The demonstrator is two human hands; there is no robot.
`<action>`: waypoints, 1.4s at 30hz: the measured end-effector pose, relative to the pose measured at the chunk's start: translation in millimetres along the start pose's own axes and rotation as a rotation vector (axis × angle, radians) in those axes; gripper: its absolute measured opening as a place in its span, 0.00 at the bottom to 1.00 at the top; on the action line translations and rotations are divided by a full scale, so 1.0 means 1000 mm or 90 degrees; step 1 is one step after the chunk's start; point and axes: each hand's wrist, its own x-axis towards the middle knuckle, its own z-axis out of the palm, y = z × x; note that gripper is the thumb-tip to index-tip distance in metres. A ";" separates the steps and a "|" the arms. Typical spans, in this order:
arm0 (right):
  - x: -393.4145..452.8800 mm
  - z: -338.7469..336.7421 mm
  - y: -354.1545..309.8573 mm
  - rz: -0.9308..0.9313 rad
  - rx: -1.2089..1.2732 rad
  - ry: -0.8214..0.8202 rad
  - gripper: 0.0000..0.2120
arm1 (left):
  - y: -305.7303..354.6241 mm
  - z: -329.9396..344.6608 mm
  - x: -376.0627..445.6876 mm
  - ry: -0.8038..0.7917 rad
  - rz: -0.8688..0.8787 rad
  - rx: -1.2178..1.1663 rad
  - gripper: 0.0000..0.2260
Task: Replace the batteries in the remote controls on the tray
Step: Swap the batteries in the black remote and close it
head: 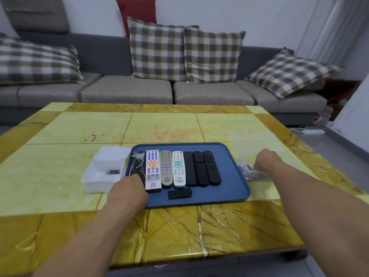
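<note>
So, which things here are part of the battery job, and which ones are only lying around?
Part of the job:
- blue tray
- remotes in a row on it
- loose black battery cover on the tray
- white container with one battery
- clear pack at the right hand
- left hand on the leftmost remote

Just lying about:
- plaid cushions
- red cushion
- sofa

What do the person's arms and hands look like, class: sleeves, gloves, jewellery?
Both forearms are bare, with no sleeves in view. The left hand and right hand wear no gloves. No watch, bracelet or ring shows on either.
</note>
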 end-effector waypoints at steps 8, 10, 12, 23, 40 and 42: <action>0.000 -0.006 0.000 -0.046 -0.105 -0.041 0.14 | 0.000 -0.012 -0.005 -0.024 -0.015 -0.017 0.29; 0.000 -0.004 -0.001 -0.031 -0.071 -0.009 0.09 | 0.001 -0.015 -0.007 -0.038 -0.021 -0.021 0.27; 0.000 -0.001 -0.003 -0.007 0.023 0.026 0.08 | 0.002 -0.017 -0.008 -0.044 -0.025 -0.029 0.23; -0.055 -0.039 -0.030 -0.078 0.424 0.308 0.10 | 0.014 -0.024 -0.022 0.019 -0.041 -0.295 0.19; -0.212 -0.024 -0.150 -0.219 1.323 -0.465 0.16 | -0.008 -0.019 -0.039 -0.110 0.022 -0.994 0.07; -0.216 -0.026 -0.152 -0.250 1.254 -0.439 0.16 | -0.011 -0.017 -0.039 -0.151 0.043 -1.021 0.05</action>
